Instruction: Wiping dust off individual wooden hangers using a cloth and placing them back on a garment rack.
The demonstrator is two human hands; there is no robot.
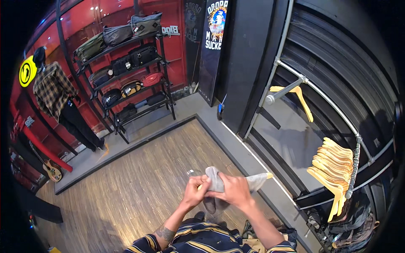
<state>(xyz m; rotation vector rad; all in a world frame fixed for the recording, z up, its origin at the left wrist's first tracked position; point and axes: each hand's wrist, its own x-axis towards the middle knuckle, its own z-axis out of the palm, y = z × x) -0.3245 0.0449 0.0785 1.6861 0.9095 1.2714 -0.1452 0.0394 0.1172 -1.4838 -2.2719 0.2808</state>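
Note:
In front of my body I hold a grey cloth (pixel 216 182) with both hands. My left hand (pixel 196 192) is closed, its fingers pinching the left side of the bunched cloth. Close beside it, my right hand (pixel 234 192) grips the cloth from the right, thumb on top. A wooden hanger (pixel 269 175) shows only as a pale tip poking out of the cloth beyond my right hand; the rest of it is covered. A darker fold of fabric hangs below my hands.
Several wooden hangers (pixel 333 162) hang on a metal rail at right, with one more hanger (pixel 304 103) farther back. Dark bags (pixel 354 223) lie beneath. A black rack (pixel 126 67) of bags and a dressed mannequin (pixel 55 90) stand at far left. A raised grey ledge (pixel 139 135) borders the wood floor.

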